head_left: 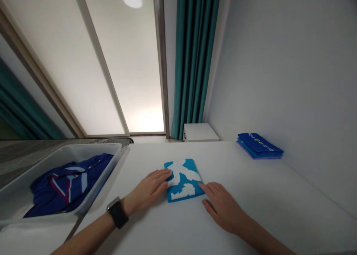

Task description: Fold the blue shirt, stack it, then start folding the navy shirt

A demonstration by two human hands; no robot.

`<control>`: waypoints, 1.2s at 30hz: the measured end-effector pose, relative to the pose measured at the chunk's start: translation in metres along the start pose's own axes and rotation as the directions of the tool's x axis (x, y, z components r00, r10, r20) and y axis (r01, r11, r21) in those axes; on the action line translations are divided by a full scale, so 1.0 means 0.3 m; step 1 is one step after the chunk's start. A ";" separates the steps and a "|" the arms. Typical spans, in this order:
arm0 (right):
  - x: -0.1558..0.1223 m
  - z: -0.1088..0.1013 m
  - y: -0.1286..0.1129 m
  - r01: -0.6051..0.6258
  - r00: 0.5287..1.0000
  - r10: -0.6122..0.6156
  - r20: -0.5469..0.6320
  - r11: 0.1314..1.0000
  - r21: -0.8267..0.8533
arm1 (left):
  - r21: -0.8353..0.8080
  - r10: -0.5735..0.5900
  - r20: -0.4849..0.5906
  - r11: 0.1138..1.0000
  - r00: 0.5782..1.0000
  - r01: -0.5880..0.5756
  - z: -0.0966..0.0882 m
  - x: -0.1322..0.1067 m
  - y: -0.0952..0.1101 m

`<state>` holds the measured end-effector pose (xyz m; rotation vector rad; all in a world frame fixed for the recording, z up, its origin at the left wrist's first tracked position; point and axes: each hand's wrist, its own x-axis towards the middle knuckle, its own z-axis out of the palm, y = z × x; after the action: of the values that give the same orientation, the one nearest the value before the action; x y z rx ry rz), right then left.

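Observation:
A folded blue cloth with a white print (182, 178), likely a garment, lies flat on the white table (156, 232). My left hand (152, 186) rests with its fingertips on the cloth's left edge, fingers stretched out. At the lower right edge, my right hand (221, 206) touches the cloth with an extended index finger; its thumb stands apart below. Neither hand grips the fabric. A dark watch (117, 212) is on my left wrist.
A stack of folded dark blue cloths (259, 145) sits at the table's right, near the wall. To the left, a white plastic bin (72, 147) holds rumpled blue clothing (72, 184). A small white cabinet (200, 132) stands beyond the far edge, before a teal curtain (195, 61).

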<state>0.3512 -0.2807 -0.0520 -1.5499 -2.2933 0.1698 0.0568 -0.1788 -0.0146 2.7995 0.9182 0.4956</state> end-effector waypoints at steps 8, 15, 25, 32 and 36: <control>0.182 -0.034 0.048 0.013 0.996 -0.001 -0.088 0.990 0.143 | 0.067 -0.156 -0.052 0.985 0.986 0.159 0.086 0.064 -0.010; 0.329 0.137 0.014 0.056 0.998 -0.055 -0.022 0.997 0.062 | 0.136 -0.130 0.000 0.982 0.991 0.129 0.196 0.116 0.041; 0.339 0.217 0.102 -0.157 0.983 0.176 -0.050 0.953 0.258 | -0.011 -0.111 0.057 0.994 0.992 0.112 0.189 0.050 -0.004; 0.347 0.137 0.277 -0.465 0.828 0.544 -0.137 0.801 0.377 | -0.458 -0.456 -0.297 0.839 0.839 0.293 0.111 0.010 -0.143; 0.333 0.102 0.298 -0.453 0.848 0.519 -0.107 0.816 0.360 | -0.405 -0.428 -0.336 0.870 0.839 0.281 0.068 -0.005 -0.165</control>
<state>0.3850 -0.1513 -0.0839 -1.8457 -1.5730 0.4739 0.0360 -0.1410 -0.0461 2.1674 1.2650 1.0983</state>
